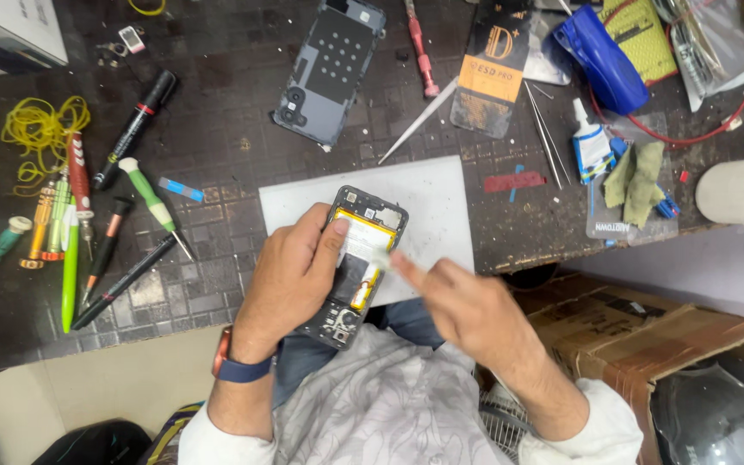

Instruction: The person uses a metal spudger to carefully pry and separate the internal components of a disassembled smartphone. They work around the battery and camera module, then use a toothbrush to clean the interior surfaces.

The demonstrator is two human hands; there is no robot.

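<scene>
Dark work mat [243, 112]: covers the bench from the left edge to the far right, tile-patterned and scuffed.

White pad [441, 207]: lies on the mat at the near edge, centre of view. Its near-left part is hidden by our hands.

Cardboard box [639, 336]: sits off the bench, near and to the right, flaps open.

Back cover [331, 69]: a grey phone rear panel, inner face up, lying far of the white pad and well apart from it.

Opened phone [363, 258]: held above the near-left corner of the white pad, tilted, interior facing up, yellow-edged battery area visible. Its camera end points far, its lower end points near toward our lap.

Left hand [290, 275]: wraps the phone from the left side, fingers underneath and thumb [333, 237] pressed on the upper face near the far end. The phone lies across this palm, so the grip is closed on the frame. A watch with a dark blue strap [238, 368] sits at the wrist.

Right hand [467, 306]: comes in from the near right, blurred by motion. Finger and thumb are pressed together on a small white strip [381, 257] at the middle of the phone's right edge. We cannot tell whether the strip is attached to the phone.

Screwdrivers and pens [88, 224]: a loose row on the left of the mat, well apart from both hands.

Tweezers [544, 129]: right of the white pad, far side.

Glue bottle [592, 142]: white with blue label, just right of the tweezers.
</scene>
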